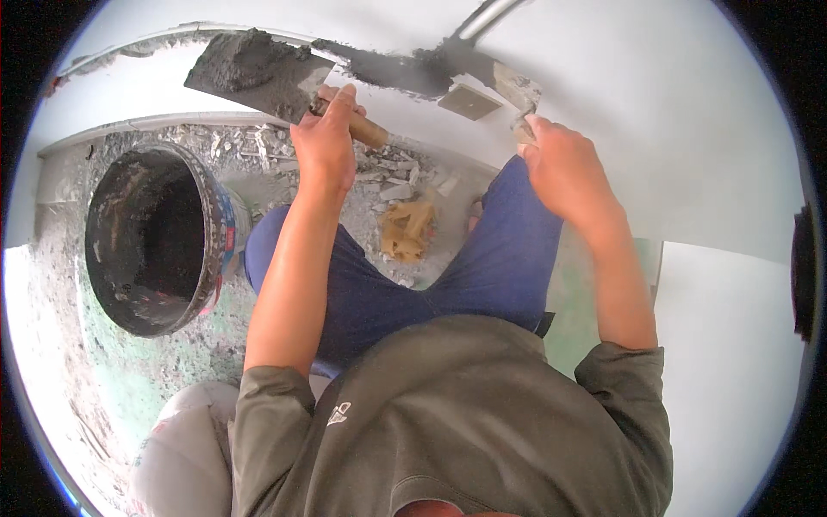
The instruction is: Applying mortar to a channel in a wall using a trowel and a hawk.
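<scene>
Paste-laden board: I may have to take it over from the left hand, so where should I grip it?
Probably the free end of the tan handle, coming from the person's right: it sticks out past the left hand, while dark paste is heaped on the flat board.

The mortar (244, 65) is dark grey, the wooden handle (370, 132) tan, the wall (689, 146) white with a dark grey band. The bucket (227, 226) is black inside, patched blue, white and red outside. The floor (121, 366) is mottled grey and green, the crumpled material (407, 228) mustard-brown; the trousers (512, 233) are blue, the shirt (465, 388) olive-grey.
</scene>
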A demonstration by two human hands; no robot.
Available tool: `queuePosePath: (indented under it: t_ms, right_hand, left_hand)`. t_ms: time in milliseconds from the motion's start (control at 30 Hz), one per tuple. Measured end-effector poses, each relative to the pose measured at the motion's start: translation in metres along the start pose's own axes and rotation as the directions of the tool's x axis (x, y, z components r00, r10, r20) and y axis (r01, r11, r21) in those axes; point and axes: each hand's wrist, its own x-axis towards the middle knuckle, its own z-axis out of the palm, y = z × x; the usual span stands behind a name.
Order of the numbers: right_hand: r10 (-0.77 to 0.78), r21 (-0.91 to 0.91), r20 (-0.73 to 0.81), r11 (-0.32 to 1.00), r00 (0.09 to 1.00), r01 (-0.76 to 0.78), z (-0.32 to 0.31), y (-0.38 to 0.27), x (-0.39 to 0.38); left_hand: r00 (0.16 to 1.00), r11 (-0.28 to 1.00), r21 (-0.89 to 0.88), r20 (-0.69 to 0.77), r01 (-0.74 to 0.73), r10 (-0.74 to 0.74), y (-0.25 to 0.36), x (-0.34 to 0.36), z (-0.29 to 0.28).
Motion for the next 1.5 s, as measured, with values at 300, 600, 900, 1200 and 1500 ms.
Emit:
queuePosePath:
  t_ms: [300,600,900,1200,1500]
  right_hand:
    - [-0.086,0.045,-0.070,0.995,0.994,0.089,-0.036,0.032,0.001]
    - [-0.443,-0.292,-0.125,0.872,0.888,0.394,0.023,0.075,0.039]
    - [-0.257,-0.241,-0.259,0.951,0.931,0.196,0.007,0.086,0.038]
    - [-0.217,-0.109,-0.316,0.975,0.923,0.192,-0.010,0.102,0.025]
    - [-0.469,-0.137,-0.248,0.883,0.848,0.448,0.039,0.099,0.032]
  left_hand:
    - [1.000,1.000,0.001,0.016,0.014,-0.014,0.000,0.000,-0.001]
    - [1.000,1.000,-0.023,0.012,-0.010,0.011,0.000,-0.002,-0.003]
    - [1.000,0.999,-0.035,0.000,-0.018,0.018,-0.005,-0.002,-0.006]
    - [1.000,1.000,-0.002,0.008,-0.020,0.020,-0.010,0.002,-0.005]
    - [1.000,0.998,0.059,0.005,0.019,-0.019,-0.012,0.000,-0.002]
